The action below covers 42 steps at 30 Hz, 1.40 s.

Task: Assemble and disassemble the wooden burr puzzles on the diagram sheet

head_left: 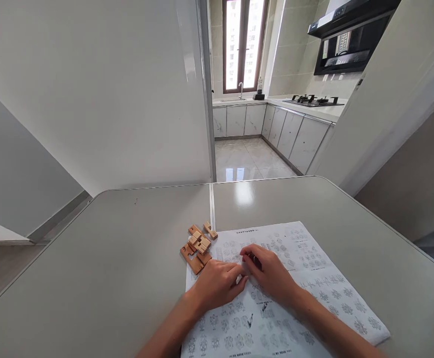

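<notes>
My left hand (219, 283) rests on a large printed sheet of paper (321, 263), its fingers curled inward toward my right hand. Facing it, my right hand (269, 272) has bent fingers and thumb drawn together over the sheet. The fingertips of both hands nearly meet. Whether anything small is between the fingers is hidden. Just beyond my left hand lies a cluster of wooden puzzle pieces: a flat brown piece marked with a number (187, 251), several light notched wooden blocks (199, 243), and one separate notched block (211, 230) by the sheet's far-left corner.
The grey table (127, 278) has a seam (212, 204) running across it and a rounded far edge. The sheet carries rows of small line drawings and a few dark pen marks (250, 320). Past the table are a white wall (127, 99) and kitchen cabinets (287, 134).
</notes>
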{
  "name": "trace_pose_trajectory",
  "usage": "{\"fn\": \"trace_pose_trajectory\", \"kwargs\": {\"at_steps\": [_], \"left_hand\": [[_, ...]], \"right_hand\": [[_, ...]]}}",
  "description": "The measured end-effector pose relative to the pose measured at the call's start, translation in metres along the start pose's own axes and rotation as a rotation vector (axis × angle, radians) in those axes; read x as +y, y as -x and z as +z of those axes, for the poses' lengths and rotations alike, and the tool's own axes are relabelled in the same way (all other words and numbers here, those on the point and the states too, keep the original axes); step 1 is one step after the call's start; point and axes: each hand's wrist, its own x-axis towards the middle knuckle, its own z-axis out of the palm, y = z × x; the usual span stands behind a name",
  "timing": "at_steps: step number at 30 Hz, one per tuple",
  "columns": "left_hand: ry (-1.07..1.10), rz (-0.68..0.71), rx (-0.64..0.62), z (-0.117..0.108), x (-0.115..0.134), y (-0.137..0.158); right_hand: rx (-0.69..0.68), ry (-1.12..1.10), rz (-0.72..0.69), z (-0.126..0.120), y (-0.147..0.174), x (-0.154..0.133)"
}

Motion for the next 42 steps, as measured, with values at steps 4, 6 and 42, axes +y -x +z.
{"fn": "trace_pose_trajectory", "kwargs": {"at_steps": [4, 6, 42], "left_hand": [[0.005, -0.001, -0.002, -0.001, 0.001, 0.000], [0.000, 0.003, -0.002, -0.002, 0.001, -0.001], [-0.217, -0.203, 0.326, -0.040, -0.029, 0.009]], "right_hand": [[0.003, -0.002, 0.005, 0.001, 0.000, 0.001], [0.002, 0.000, 0.010, 0.001, 0.000, 0.001], [-0.013, 0.026, -0.011, -0.002, -0.004, -0.001]]}}
